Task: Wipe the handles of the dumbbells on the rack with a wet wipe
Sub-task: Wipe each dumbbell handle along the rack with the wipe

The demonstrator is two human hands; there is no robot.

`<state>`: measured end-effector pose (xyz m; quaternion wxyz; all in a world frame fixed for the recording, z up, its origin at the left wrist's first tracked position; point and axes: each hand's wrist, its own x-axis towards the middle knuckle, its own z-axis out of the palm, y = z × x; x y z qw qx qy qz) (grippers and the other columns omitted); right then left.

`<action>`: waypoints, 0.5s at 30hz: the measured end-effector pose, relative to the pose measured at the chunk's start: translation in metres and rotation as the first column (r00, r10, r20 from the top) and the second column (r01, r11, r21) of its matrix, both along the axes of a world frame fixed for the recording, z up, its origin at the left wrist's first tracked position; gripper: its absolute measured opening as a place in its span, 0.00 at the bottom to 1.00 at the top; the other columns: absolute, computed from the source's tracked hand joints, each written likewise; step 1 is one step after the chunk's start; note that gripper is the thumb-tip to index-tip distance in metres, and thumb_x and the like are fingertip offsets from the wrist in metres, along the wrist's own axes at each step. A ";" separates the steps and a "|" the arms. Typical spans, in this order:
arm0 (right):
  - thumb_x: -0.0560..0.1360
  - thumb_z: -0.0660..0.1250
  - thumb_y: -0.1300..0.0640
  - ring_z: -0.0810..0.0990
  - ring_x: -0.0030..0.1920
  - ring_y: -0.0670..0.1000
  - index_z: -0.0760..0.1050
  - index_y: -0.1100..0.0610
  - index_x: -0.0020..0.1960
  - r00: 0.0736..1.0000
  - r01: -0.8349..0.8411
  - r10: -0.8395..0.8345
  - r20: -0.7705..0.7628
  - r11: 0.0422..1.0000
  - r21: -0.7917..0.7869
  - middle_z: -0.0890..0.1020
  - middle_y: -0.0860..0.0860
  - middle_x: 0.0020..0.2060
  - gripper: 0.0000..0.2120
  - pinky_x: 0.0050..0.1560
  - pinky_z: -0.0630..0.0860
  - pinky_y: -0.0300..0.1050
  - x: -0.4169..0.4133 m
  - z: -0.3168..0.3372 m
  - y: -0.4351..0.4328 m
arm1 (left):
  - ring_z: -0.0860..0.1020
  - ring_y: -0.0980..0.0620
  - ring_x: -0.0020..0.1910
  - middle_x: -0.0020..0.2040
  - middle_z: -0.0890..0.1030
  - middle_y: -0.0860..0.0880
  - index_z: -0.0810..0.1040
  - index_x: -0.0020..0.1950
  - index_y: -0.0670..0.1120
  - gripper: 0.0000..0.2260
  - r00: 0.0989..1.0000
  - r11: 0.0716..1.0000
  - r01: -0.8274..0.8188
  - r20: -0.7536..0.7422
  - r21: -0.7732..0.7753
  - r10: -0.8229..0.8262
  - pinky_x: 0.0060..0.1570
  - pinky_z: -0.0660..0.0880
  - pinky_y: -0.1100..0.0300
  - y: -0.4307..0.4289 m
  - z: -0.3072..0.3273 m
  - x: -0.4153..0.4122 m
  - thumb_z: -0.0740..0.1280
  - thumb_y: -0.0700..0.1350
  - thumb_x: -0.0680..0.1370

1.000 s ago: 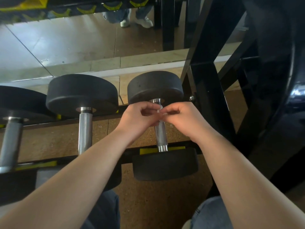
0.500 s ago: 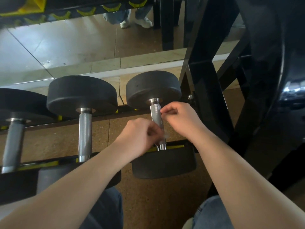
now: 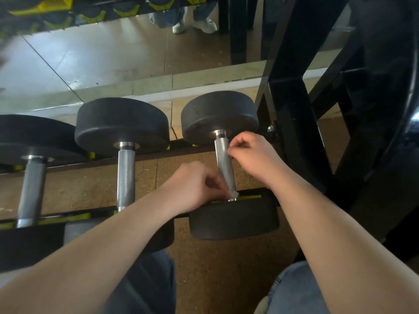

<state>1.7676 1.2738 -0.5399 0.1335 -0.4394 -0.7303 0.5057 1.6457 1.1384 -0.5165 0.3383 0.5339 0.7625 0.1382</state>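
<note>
Three black dumbbells lie across the low rack (image 3: 74, 215). The rightmost dumbbell (image 3: 233, 223) has a knurled steel handle (image 3: 221, 155). A thin wet wipe (image 3: 233, 193) lies along that handle, pale and hard to make out. My left hand (image 3: 195, 184) pinches the wipe's near end at the bottom of the handle. My right hand (image 3: 251, 155) pinches its far end against the handle's upper right side. The middle dumbbell's handle (image 3: 125, 175) and the left dumbbell's handle (image 3: 31, 189) are bare.
A black upright post of the rack (image 3: 292, 123) stands right beside my right hand. A floor-level mirror (image 3: 113, 55) behind the rack reflects a person's white shoes. Cork-brown flooring (image 3: 226, 268) shows below, and my jeans-clad knees (image 3: 294, 291) are at the bottom.
My left hand slid down the handle from beside my right hand to the near end, stretching the wipe along it. My right hand stayed near the top.
</note>
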 end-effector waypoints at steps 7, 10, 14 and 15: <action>0.80 0.67 0.52 0.80 0.46 0.43 0.80 0.47 0.53 1.000 -0.002 0.002 -0.005 0.999 0.035 0.82 0.43 0.45 0.04 0.42 0.73 0.39 0.002 0.004 -0.003 | 0.85 0.57 0.39 0.40 0.85 0.54 0.84 0.46 0.56 0.02 0.835 0.775 -0.540 0.319 0.327 0.448 0.48 0.84 0.53 0.029 -0.014 -0.004 0.75 0.49 0.77; 0.80 0.66 0.52 0.79 0.48 0.40 0.81 0.47 0.55 1.000 0.001 0.000 -0.013 0.999 0.040 0.82 0.42 0.47 0.06 0.43 0.71 0.36 0.006 0.002 -0.004 | 0.86 0.55 0.40 0.43 0.86 0.50 0.83 0.53 0.53 0.05 0.792 0.790 -0.576 0.383 0.212 0.475 0.49 0.85 0.50 0.022 -0.018 -0.006 0.75 0.47 0.78; 0.81 0.67 0.52 0.79 0.50 0.40 0.80 0.46 0.56 1.000 -0.025 0.024 0.002 1.000 0.017 0.83 0.42 0.48 0.06 0.43 0.70 0.35 0.010 -0.001 -0.003 | 0.87 0.55 0.42 0.42 0.88 0.50 0.86 0.51 0.49 0.04 0.835 0.898 -0.426 0.334 -0.110 0.437 0.53 0.84 0.52 0.000 -0.016 -0.005 0.76 0.45 0.76; 0.81 0.66 0.51 0.79 0.51 0.40 0.79 0.46 0.57 0.999 -0.031 0.031 0.012 0.999 0.012 0.83 0.42 0.49 0.06 0.43 0.70 0.35 0.010 -0.002 -0.003 | 0.87 0.54 0.44 0.43 0.88 0.50 0.86 0.51 0.49 0.05 0.814 0.892 -0.434 0.370 -0.127 0.448 0.54 0.83 0.52 -0.001 -0.018 -0.003 0.76 0.45 0.76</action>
